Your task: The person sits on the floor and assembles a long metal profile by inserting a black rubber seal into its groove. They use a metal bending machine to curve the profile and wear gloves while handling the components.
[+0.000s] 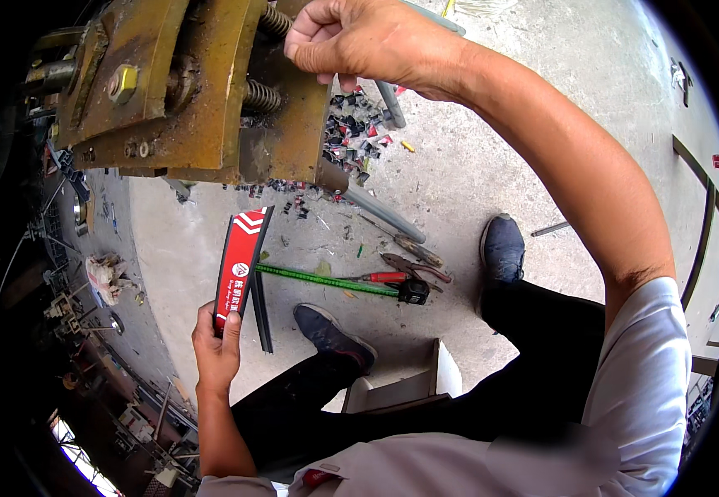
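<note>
My left hand [218, 352] grips the lower end of a flat red strip [240, 261] with black edges and white markings, held upright to the left of my legs. A narrow black strip [261, 315] shows just behind it; whether it is attached or separate I cannot tell. My right hand [355, 41] is raised beside the yellow-brown metal machine [148, 116], close to its coil springs [260, 97]. The fingers of that hand are curled in with thumb against forefinger, and whatever may be between them is hidden.
Below lies a tape measure [413, 291] with its green blade [322, 282] drawn out, beside pliers [413, 267] and a red-handled tool [383, 277]. Black and red scraps [355, 132] litter the floor under the machine. A machine leg [384, 213] slants nearby; a pale stool [405, 389] is beneath me.
</note>
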Demonstrator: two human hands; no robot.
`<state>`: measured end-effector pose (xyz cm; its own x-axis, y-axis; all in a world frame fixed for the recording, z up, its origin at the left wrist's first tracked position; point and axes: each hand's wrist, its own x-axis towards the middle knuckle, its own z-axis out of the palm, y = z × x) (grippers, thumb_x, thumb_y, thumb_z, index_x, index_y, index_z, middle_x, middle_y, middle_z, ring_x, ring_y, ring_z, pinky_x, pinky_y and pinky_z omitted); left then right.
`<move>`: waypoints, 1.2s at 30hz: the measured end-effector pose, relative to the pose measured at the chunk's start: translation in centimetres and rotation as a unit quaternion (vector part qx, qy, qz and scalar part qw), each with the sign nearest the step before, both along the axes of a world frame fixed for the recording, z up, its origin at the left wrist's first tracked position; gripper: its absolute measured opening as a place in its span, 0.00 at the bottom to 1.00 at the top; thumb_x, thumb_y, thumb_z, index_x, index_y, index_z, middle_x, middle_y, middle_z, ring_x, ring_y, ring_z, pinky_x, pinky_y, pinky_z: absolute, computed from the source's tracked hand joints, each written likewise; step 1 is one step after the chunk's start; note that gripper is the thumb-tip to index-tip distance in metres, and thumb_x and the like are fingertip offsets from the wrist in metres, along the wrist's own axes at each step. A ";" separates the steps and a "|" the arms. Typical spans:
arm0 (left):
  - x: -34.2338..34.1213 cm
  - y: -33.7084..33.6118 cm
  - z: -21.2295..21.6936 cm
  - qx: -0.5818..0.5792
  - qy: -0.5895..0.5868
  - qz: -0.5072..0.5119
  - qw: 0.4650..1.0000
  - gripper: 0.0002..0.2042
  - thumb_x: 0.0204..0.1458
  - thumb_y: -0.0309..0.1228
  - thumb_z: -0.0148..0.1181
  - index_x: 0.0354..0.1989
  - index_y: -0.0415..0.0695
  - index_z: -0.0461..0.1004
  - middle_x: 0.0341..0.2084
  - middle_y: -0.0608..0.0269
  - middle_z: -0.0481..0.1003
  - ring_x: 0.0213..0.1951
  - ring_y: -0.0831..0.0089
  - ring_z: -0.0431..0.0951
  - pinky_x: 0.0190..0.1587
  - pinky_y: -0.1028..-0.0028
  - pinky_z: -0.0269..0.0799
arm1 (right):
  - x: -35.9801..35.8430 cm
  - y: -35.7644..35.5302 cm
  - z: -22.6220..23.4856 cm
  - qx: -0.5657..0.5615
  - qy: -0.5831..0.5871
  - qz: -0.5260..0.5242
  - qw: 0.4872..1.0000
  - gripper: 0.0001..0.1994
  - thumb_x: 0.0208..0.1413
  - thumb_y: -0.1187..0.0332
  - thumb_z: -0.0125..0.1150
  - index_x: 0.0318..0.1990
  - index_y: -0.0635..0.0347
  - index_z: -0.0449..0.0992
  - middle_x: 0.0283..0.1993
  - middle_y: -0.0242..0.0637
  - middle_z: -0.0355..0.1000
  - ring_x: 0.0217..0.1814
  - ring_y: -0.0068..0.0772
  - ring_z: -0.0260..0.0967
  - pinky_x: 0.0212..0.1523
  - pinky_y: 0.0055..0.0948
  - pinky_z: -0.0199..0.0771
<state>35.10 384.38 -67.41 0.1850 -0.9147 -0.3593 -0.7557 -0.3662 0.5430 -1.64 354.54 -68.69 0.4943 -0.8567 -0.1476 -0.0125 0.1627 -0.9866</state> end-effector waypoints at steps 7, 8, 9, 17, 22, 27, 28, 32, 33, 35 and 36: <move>-2.0 0.2 -0.3 -0.038 -0.004 0.055 0.998 0.16 0.68 0.40 0.63 0.50 0.39 0.72 0.29 0.73 0.72 0.30 0.85 0.65 0.34 0.79 0.65 | 0.8 -2.1 -1.4 -0.034 -0.046 0.060 0.997 0.06 0.54 0.77 0.58 0.26 0.62 0.78 0.23 0.32 0.74 0.23 0.25 0.69 0.25 0.28 0.71; -2.5 0.3 -0.3 -0.044 -0.004 0.063 0.997 0.16 0.67 0.40 0.63 0.50 0.39 0.72 0.28 0.73 0.71 0.30 0.85 0.65 0.33 0.79 0.65 | 0.9 -2.5 -1.7 -0.046 -0.055 0.074 0.995 0.06 0.53 0.78 0.58 0.25 0.63 0.78 0.23 0.33 0.74 0.23 0.25 0.69 0.25 0.28 0.71; -2.9 0.3 -0.2 -0.051 -0.001 0.070 0.996 0.16 0.67 0.40 0.63 0.49 0.39 0.72 0.28 0.74 0.71 0.29 0.85 0.65 0.33 0.79 0.64 | 1.0 -1.8 0.0 -0.021 -0.036 0.030 0.999 0.07 0.50 0.79 0.57 0.23 0.64 0.78 0.22 0.34 0.74 0.23 0.27 0.70 0.24 0.29 0.72; -4.5 1.7 1.1 -0.036 -0.022 0.107 0.993 0.14 0.68 0.38 0.63 0.50 0.40 0.72 0.35 0.75 0.72 0.35 0.86 0.66 0.40 0.81 0.65 | 4.2 -4.3 -2.9 -0.219 0.042 0.024 0.975 0.09 0.52 0.66 0.67 0.32 0.64 0.82 0.33 0.43 0.83 0.38 0.51 0.82 0.41 0.47 0.81; -4.9 2.4 0.7 -0.071 -0.021 0.124 0.989 0.14 0.68 0.37 0.62 0.52 0.40 0.71 0.39 0.72 0.74 0.38 0.84 0.70 0.44 0.79 0.68 | 4.1 -3.4 -2.3 -0.220 0.082 0.079 0.969 0.17 0.50 0.73 0.55 0.45 0.61 0.84 0.46 0.50 0.82 0.52 0.53 0.80 0.53 0.43 0.80; -4.7 2.5 0.6 -0.086 -0.037 0.127 0.987 0.14 0.68 0.37 0.62 0.51 0.40 0.71 0.40 0.71 0.74 0.39 0.84 0.70 0.45 0.78 0.68 | 4.1 -3.0 -2.0 -0.204 0.107 0.097 0.968 0.15 0.48 0.75 0.56 0.42 0.64 0.85 0.45 0.51 0.82 0.50 0.53 0.81 0.50 0.46 0.81; -4.8 2.4 0.6 -0.096 -0.032 0.130 0.986 0.14 0.67 0.37 0.63 0.51 0.41 0.72 0.39 0.72 0.74 0.38 0.84 0.69 0.44 0.79 0.67 | 5.2 -3.6 -2.5 -0.308 0.145 0.108 0.934 0.13 0.48 0.75 0.58 0.40 0.65 0.85 0.43 0.51 0.82 0.48 0.53 0.81 0.49 0.45 0.82; -4.7 2.6 0.7 -0.106 -0.033 0.138 0.984 0.14 0.66 0.37 0.65 0.49 0.41 0.72 0.37 0.74 0.72 0.36 0.85 0.67 0.42 0.80 0.65 | 8.0 -5.1 -4.4 -0.494 0.205 0.123 0.836 0.10 0.48 0.74 0.61 0.37 0.65 0.85 0.41 0.48 0.83 0.46 0.50 0.82 0.46 0.44 0.83; -4.5 2.9 0.8 -0.101 -0.036 0.138 0.985 0.14 0.66 0.37 0.65 0.49 0.41 0.72 0.37 0.74 0.72 0.36 0.85 0.67 0.42 0.80 0.65 | 7.7 -5.0 -4.2 -0.448 0.182 0.121 0.867 0.10 0.49 0.74 0.61 0.38 0.65 0.84 0.42 0.48 0.82 0.46 0.49 0.81 0.46 0.43 0.83; -4.5 3.1 0.9 -0.093 -0.044 0.139 0.985 0.14 0.66 0.38 0.65 0.50 0.41 0.72 0.37 0.74 0.72 0.36 0.85 0.67 0.42 0.80 0.65 | 7.1 -4.8 -3.8 -0.391 0.147 0.118 0.901 0.10 0.50 0.73 0.62 0.39 0.65 0.84 0.43 0.48 0.82 0.47 0.48 0.81 0.47 0.43 0.83; -4.7 3.0 1.0 -0.091 -0.050 0.138 0.985 0.15 0.66 0.38 0.65 0.50 0.41 0.72 0.37 0.74 0.72 0.36 0.85 0.67 0.42 0.80 0.65 | 7.1 -4.8 -3.6 -0.376 0.134 0.117 0.909 0.10 0.50 0.73 0.62 0.40 0.65 0.84 0.43 0.48 0.82 0.47 0.48 0.81 0.47 0.42 0.83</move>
<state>30.41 387.34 -66.42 0.4624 -0.8716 -0.1625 -0.6931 -0.4697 0.5467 5.43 349.77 -72.29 0.7091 -0.6412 0.2934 -0.2171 -0.5945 -0.7742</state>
